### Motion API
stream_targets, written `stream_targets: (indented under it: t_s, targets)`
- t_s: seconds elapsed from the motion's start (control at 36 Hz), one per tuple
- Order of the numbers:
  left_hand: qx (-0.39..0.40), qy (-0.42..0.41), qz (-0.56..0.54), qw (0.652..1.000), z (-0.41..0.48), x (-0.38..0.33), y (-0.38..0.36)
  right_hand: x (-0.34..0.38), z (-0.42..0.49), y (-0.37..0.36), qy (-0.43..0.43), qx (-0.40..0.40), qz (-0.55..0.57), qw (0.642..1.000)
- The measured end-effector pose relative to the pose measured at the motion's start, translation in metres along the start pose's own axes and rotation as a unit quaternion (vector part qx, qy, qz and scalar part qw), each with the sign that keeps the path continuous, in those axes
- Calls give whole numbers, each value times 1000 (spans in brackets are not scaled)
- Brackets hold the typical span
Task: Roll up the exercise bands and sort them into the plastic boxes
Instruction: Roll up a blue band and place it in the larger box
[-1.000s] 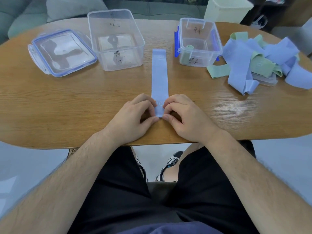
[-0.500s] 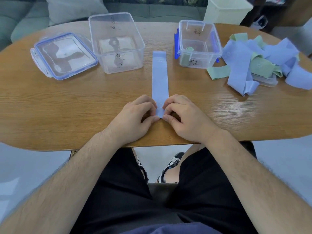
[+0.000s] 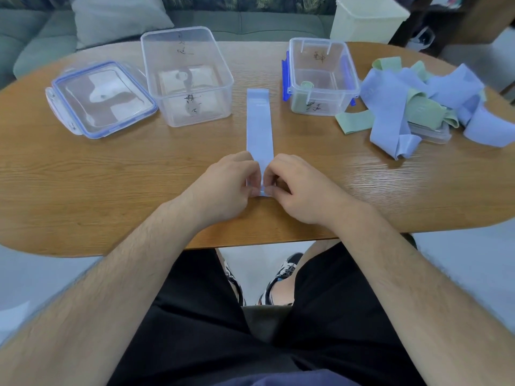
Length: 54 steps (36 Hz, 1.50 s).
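**First turn of the blue band is finally in**

Head cam, the only view here. Half a second ago the near end of the blue band (image 3: 258, 126) lay flat under the fingertips. Now that end is tucked up into a tiny fold right at the near edge, and both hands have closed in a bit tighter on it. So I'd say the rolling has properly started, though it's only the first turn and nearly the whole strip is still left to wind.

The left hand (image 3: 223, 188) and right hand (image 3: 303, 190) sit side by side, almost touching, fingers curled, each pinching a corner of that near end between thumb and fingertips. The rest of the band runs straight away from the fingers, flat on the table (image 3: 111, 176), its far end lying between the big clear box (image 3: 186, 76) on the left and the smaller box (image 3: 320, 76) on the right. The smaller one already has a green roll (image 3: 306, 85) inside. The pile of loose bands (image 3: 418, 101) waits far right.
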<state>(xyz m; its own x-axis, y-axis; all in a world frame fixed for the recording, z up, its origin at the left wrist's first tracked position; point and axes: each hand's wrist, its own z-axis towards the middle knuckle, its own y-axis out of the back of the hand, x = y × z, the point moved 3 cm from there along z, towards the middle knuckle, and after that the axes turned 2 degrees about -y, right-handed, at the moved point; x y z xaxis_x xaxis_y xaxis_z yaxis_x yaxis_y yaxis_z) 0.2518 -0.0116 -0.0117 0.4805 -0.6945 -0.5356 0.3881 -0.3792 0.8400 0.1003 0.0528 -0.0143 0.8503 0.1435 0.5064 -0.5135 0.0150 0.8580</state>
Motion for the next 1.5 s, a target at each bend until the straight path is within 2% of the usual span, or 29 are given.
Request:
stream_targets:
  t_s: [0.17, 0.33, 0.44, 0.56, 0.69, 0.94, 1.31, 1.5]
  targets:
    - [-119, -43, 79, 989, -19, -3, -16, 10, -16, -11, 56, -101, -76, 990]
    - [-180, -67, 179, 965, -35, -6, -23, 21, -21, -24, 55, -138, -143, 978]
    - [-178, -87, 157, 967, -40, -7, -21, 21, -27, -22, 57, -131, -137, 980]
    - [-163, -88, 114, 976, -39, -5, -16, 18, -33, -14, 62, -127, -82, 987]
    - [-166, -81, 128, 975, -39, -8, -16, 13, -33, -8, 42, -127, -50, 990]
    - [-156, -77, 107, 979, -35, -6, -14, 13, -26, -9, 53, -114, -73, 989]
    - [-132, -77, 179, 972, -29, -7, -12, 14, -19, -2, 82, -66, -123, 987]
    - [-110, -62, 110, 986, -28, 0, -10, 5, -11, 4, 36, -11, -68, 997]
